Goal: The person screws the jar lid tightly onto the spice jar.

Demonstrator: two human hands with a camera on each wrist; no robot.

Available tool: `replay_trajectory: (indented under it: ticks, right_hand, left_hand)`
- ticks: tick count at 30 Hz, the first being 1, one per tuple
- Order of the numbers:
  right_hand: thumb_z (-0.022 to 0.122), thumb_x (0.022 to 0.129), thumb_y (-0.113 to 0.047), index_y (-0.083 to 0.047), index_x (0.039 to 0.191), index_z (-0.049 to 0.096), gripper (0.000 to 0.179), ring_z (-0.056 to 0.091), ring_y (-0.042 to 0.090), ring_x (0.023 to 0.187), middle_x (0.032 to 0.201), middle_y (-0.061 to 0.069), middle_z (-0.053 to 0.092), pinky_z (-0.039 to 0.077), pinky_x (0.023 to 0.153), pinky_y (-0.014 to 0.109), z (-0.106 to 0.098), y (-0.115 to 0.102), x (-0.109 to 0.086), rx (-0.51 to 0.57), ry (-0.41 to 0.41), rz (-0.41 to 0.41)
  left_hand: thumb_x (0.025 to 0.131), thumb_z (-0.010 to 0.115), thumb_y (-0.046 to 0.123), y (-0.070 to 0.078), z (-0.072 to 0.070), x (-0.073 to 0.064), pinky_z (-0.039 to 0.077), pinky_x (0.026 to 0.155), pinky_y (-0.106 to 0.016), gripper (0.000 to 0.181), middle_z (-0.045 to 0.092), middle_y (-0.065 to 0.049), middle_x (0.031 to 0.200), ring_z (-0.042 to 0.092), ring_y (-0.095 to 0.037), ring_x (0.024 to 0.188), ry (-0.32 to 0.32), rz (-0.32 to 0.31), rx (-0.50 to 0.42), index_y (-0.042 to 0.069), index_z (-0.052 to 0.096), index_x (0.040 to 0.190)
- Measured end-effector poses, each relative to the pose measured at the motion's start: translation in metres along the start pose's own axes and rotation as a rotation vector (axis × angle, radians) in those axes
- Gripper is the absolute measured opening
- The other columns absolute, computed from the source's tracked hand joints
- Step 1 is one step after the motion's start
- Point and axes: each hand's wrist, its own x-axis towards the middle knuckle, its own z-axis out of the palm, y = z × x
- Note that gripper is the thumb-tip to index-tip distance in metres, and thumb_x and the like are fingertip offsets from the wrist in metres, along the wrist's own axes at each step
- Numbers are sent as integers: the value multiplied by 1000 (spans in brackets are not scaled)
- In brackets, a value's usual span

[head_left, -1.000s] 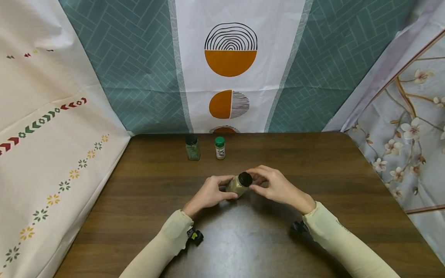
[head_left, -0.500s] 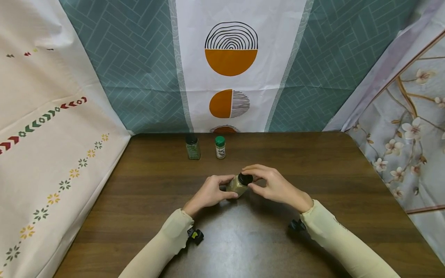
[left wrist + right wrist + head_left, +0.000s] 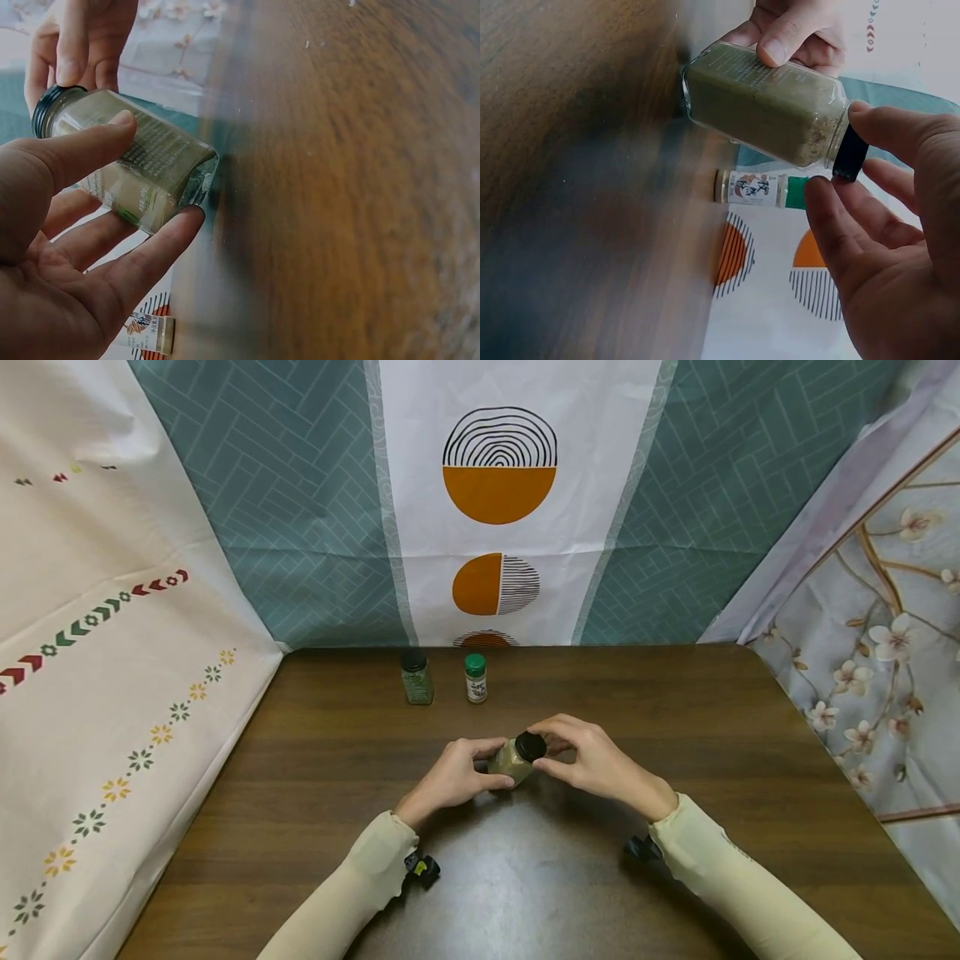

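Observation:
A square glass spice jar (image 3: 510,765) of greenish-tan powder leans to the right above the middle of the table. My left hand (image 3: 456,773) holds its body, thumb on the near side (image 3: 112,139) and fingers round the other. Whether the base touches the table, I cannot tell. At the top end, the thumb and fingers of my right hand (image 3: 592,762) pinch the black cap (image 3: 850,154), which sits on the jar's neck. Powder fills most of the jar (image 3: 757,101) in the right wrist view. The far right fingertips are partly hidden in the head view.
Toward the back of the wooden table (image 3: 322,777) stand a black-capped jar of green flakes (image 3: 417,681) and a small green-capped shaker (image 3: 476,679) with a white label. Cloth hangings (image 3: 300,527) enclose the table's back and sides.
My right hand's fingers have come in over the black cap and then shifted slightly round it. The left hand and the jar have hardly moved.

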Motion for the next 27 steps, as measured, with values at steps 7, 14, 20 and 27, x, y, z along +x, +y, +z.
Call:
replay_trajectory:
  ticks: [7, 14, 20, 27]
  right_hand:
    - [84, 87, -12, -5, 136, 63, 53, 72, 19, 98, 125, 9, 66, 64, 79, 41, -2, -2, -1, 11, -37, 63]
    - [79, 90, -7, -4, 141, 61, 54, 66, 27, 124, 146, 13, 59, 58, 98, 45, -3, -6, 2, -50, -46, -60]
    - [71, 89, 10, -5, 133, 68, 46, 64, 28, 128, 144, 10, 63, 58, 98, 45, -4, -11, 4, -40, -71, -120]
    - [74, 89, 7, -2, 130, 69, 43, 66, 27, 124, 138, 11, 67, 59, 96, 44, -4, -11, 5, -60, -59, -119]
  left_hand:
    - [87, 85, 24, 0, 0, -1, 57, 100, -42, 57, 71, -7, 131, 69, -21, 119, -2, 0, -6, 13, 66, 139]
    - [87, 85, 23, -1, 1, 0, 57, 101, -42, 58, 70, -8, 133, 69, -21, 121, -3, -2, -7, 11, 65, 140]
    - [87, 85, 23, -2, 1, 0, 56, 102, -43, 58, 69, -9, 135, 68, -22, 122, -5, 3, -18, 11, 65, 140]
    - [88, 85, 24, -1, 0, 0, 56, 103, -43, 58, 69, -9, 136, 67, -23, 123, -9, 1, -13, 11, 65, 140]
